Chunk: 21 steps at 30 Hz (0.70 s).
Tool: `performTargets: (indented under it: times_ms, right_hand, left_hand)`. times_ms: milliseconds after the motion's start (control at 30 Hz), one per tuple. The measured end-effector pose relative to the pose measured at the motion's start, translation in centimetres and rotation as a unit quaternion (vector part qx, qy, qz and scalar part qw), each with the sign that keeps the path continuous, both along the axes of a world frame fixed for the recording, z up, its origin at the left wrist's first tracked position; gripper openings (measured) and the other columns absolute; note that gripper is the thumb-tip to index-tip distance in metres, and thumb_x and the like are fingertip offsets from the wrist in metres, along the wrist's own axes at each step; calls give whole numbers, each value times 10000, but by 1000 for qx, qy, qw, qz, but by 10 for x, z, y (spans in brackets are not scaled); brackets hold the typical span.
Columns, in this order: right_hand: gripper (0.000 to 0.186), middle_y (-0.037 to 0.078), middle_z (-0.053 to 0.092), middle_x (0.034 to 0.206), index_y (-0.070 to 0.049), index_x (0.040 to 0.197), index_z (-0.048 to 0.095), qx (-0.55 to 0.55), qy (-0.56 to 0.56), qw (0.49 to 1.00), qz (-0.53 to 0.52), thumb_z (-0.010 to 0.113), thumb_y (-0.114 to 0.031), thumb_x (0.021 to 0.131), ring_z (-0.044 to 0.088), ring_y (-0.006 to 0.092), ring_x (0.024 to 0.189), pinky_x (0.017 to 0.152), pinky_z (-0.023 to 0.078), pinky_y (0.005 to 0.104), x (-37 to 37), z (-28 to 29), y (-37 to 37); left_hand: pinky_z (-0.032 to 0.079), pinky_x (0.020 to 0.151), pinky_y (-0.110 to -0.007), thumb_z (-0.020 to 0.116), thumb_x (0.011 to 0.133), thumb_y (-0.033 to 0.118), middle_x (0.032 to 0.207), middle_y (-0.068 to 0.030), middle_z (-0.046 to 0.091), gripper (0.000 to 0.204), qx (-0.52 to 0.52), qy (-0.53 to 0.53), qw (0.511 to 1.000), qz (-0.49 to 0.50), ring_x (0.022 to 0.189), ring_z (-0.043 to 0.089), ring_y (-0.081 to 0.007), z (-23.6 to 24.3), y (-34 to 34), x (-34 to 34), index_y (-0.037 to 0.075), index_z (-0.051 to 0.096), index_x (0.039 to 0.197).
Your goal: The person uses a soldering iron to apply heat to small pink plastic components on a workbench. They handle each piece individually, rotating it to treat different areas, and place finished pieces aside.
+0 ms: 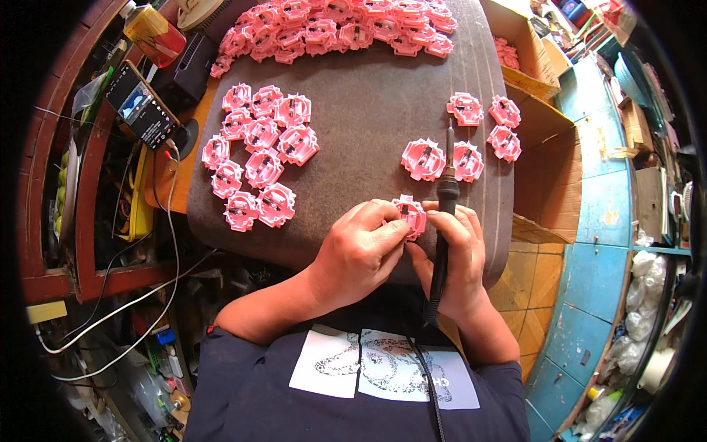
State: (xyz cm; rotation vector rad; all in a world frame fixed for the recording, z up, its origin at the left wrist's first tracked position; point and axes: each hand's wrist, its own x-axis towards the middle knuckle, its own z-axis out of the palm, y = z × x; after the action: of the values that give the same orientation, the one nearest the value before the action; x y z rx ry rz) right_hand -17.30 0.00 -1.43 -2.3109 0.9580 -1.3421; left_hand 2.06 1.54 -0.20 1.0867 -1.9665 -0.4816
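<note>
My left hand (359, 250) is closed on a small pink plastic piece (411, 217) with a dark part in it, near the front edge of the dark mat (353, 132). Beside it, my right hand (456, 258) holds a black soldering iron (446, 194) upright in the view, its thin metal tip pointing away from me between pink pieces (465, 162). My right fingers are also close to the held piece; contact is unclear. More pink pieces (261, 132) lie in a group at the left, and a large heap (320, 33) covers the far end.
A phone on a stand (140, 103) with cables, a bottle (151, 37) and a black box (184, 74) are at the left. Cardboard boxes (545, 173), blue cabinets (596, 214) and shelves with plastic bags (641, 302) line the right.
</note>
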Motion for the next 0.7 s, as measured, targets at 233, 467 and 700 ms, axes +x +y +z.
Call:
performTargets:
  times_ms: [233, 467, 700]
  right_hand:
    - [556, 207, 678, 1129, 8, 1307, 572, 30, 2, 1000, 0, 807, 1, 803, 649, 427, 937, 852, 522, 511, 1, -2, 3]
    - [560, 203, 667, 1094, 10, 1315, 580, 30, 0, 999, -27, 820, -29, 809, 631, 424, 890, 793, 512, 502, 2, -7, 8]
    - [549, 206, 661, 1067, 9, 1308, 583, 28, 4, 999, -34, 822, -42, 816, 617, 420, 861, 770, 501, 505, 3, -5, 7]
  left_hand:
    - [584, 794, -421, 771, 787, -67, 1029, -138, 673, 314, -1, -4, 1000, 0, 903, 697, -339, -3, 0, 1, 16, 735, 1087]
    - [580, 782, -423, 778, 789, -60, 1016, -139, 666, 292, -5, -6, 1000, 4, 889, 693, -336, -2, 1, 1, 14, 728, 1067]
    - [583, 768, -414, 794, 812, -39, 1017, -147, 665, 263, -9, -2, 1000, 2, 880, 694, -334, -4, 0, 1, 10, 720, 1059]
